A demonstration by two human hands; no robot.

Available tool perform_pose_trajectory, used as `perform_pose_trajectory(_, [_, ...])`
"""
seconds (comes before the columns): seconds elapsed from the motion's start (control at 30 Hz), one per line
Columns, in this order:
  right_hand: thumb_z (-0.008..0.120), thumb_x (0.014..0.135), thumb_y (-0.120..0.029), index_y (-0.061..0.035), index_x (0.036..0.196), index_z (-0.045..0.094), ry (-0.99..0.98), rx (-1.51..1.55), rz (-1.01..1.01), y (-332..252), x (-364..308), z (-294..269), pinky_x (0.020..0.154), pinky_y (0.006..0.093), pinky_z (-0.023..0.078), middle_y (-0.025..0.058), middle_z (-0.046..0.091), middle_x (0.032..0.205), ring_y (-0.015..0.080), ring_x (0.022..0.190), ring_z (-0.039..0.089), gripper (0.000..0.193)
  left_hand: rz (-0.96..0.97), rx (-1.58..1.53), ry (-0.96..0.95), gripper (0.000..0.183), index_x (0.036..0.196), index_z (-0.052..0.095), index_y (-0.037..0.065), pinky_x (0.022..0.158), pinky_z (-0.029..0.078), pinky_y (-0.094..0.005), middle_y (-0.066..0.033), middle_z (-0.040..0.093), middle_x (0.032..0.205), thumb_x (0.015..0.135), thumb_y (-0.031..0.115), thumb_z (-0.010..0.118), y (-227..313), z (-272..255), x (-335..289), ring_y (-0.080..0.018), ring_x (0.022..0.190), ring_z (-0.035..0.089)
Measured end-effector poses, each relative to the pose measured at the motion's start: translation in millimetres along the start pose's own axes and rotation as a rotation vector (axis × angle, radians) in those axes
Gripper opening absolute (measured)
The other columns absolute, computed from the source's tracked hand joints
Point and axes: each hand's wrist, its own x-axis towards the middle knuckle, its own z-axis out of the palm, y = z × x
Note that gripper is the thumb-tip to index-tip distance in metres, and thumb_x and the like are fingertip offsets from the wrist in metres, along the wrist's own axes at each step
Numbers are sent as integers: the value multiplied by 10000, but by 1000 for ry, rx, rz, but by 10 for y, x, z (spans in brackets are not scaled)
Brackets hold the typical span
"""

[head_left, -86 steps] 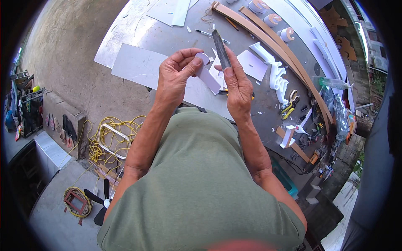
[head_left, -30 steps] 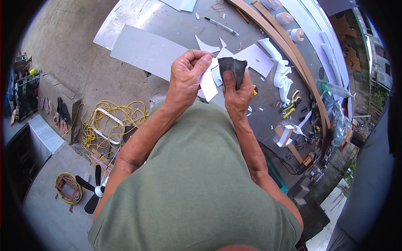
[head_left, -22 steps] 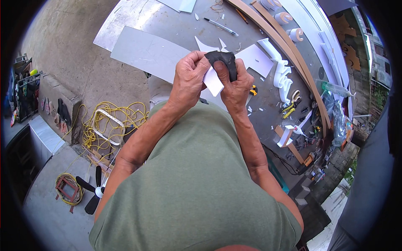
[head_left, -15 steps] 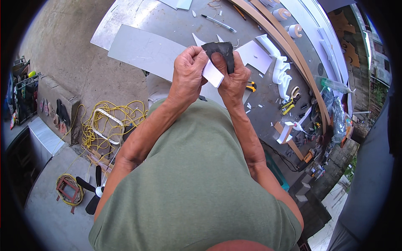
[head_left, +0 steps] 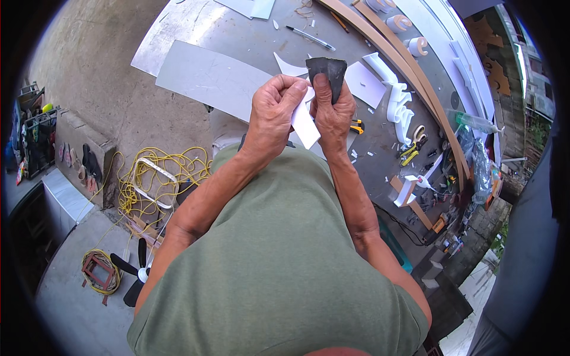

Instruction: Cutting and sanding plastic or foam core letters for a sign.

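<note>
One white strip (head_left: 305,128) is pinched by the left hand (head_left: 272,113) above the grey table (head_left: 255,44); the right hand (head_left: 333,123) clasps a dark sheet (head_left: 333,70) beside it; any lettering is unreadably small.

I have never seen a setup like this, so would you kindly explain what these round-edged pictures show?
There is no machine: you see a person's own left hand and right hand, both bare. The pictures come from a fisheye camera worn on the head and looking down, so straight edges bend.

The left hand pinches a small white piece; the right hand grips a flat, dark piece, its thumb across the near face. I cannot tell whether the two pieces touch.

On the gray table lie a pen, a gray sheet, a white scrolled piece and long brown strips.
</note>
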Motion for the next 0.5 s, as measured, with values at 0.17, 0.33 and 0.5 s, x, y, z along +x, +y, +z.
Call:
perform_pose_trajectory(0.17, [688, 975, -325, -28, 962, 653, 10, -105, -209, -22, -69, -5, 518, 256, 386, -26, 588, 669, 59, 590, 453, 300, -5, -90, 21, 143, 1047, 614, 3, 621, 536, -202, -31, 670, 899, 1016, 142, 603, 46, -20, 55, -47, 730, 630])
perform_pose_trajectory(0.33, [716, 953, -347, -25, 828, 575, 22, -248, -281, 19, 34, 39, 481, 276, 375, 6, 514, 559, 65, 541, 427, 372, 29, -96, 17, 129, 1052, 589, 5, 653, 557, -212, -38, 671, 911, 1021, 129, 586, -14, -27, 93, -59, 754, 646])
perform_pose_trajectory(0.5, [718, 949, -352, -17, 827, 586, -19, -271, -280, 47, 7, 63, 483, 284, 389, 19, 535, 565, 87, 522, 445, 379, 26, -115, 38, 114, 1040, 589, 4, 653, 557, -215, -36, 667, 906, 1022, 116, 576, -69, -89, 141, -61, 747, 641])
